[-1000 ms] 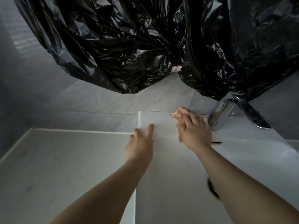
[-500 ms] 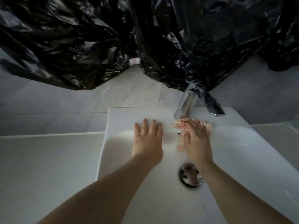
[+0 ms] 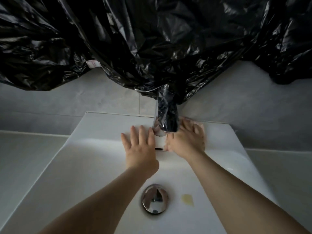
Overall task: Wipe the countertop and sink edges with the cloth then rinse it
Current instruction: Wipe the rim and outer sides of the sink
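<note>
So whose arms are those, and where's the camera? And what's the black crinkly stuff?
No machine here, just a person cleaning a bathroom. The camera sits on their head and looks down, so you see their own two arms. The left hand lies flat on the back edge of the white sink, left of the shiny tap. The right hand presses on the edge right of the tap; it is blurry, and I cannot make out a cloth under it. Below are the round metal drain and a small yellowish stain. The countertop is on the left. The black crinkly stuff is plastic sheeting hanging on the wall above.
</note>
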`<action>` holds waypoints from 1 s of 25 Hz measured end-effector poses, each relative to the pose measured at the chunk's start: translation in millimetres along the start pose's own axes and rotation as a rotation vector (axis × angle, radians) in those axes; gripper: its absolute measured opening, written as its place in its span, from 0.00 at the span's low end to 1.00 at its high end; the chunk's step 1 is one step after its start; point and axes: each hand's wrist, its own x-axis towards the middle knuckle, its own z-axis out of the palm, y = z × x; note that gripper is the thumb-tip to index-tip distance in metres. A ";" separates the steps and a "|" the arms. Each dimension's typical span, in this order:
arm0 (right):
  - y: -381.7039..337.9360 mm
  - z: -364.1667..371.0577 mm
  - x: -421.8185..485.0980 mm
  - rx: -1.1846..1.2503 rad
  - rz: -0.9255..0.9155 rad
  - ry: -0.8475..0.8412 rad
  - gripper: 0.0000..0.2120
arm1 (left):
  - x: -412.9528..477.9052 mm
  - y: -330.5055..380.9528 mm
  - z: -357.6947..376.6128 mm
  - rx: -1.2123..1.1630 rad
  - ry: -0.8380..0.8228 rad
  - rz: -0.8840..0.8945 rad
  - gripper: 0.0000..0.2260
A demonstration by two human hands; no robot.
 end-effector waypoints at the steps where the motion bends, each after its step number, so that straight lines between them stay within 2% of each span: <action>1: 15.8 1.1 -0.2 -0.017 -0.053 0.009 0.23 | -0.5 -0.6 -0.7 0.005 -0.008 -0.004 0.37; 3: 64.1 -1.1 -1.8 -0.024 0.006 0.026 0.21 | 0.9 0.0 -1.7 0.032 -0.031 -0.008 0.38; 5: 108.6 -8.0 -7.0 0.030 0.213 0.025 0.22 | 1.3 2.1 -4.0 0.062 -0.072 -0.015 0.38; 7: 109.9 -5.7 -10.7 0.046 0.354 0.040 0.22 | 2.6 3.9 -4.7 0.068 -0.094 -0.031 0.38; 9: 67.0 1.7 -5.2 0.016 0.233 0.051 0.22 | 2.9 4.8 -5.1 0.083 -0.108 -0.034 0.39; 11: 14.2 5.9 0.3 0.001 0.023 0.015 0.26 | 3.0 4.5 -5.0 0.088 -0.125 -0.040 0.40; 12: -2.0 4.9 1.3 0.014 -0.025 -0.010 0.28 | 4.0 4.2 -5.7 0.091 -0.131 -0.041 0.41; 14: 2.1 4.5 7.3 -0.008 -0.085 -0.029 0.27 | 4.5 3.6 -6.2 0.095 -0.140 -0.043 0.41; 16: 41.5 8.3 8.4 -0.020 -0.060 0.009 0.24 | 4.2 3.1 -6.1 0.097 -0.144 -0.046 0.41; 19: 102.6 3.1 -0.9 -0.007 0.241 0.051 0.24 | 4.8 2.6 -6.1 0.100 -0.149 -0.043 0.41; 21: 89.8 2.0 -1.4 -0.014 0.357 0.020 0.25 | 4.1 2.4 -6.9 0.106 -0.163 -0.031 0.40; 22: 68.6 4.8 0.4 0.006 0.321 0.016 0.27 | 4.2 2.8 -7.5 0.100 -0.174 -0.029 0.40; 25: -5.6 14.1 1.2 0.032 0.064 0.009 0.31 | 5.4 1.3 -9.8 0.104 -0.218 -0.021 0.41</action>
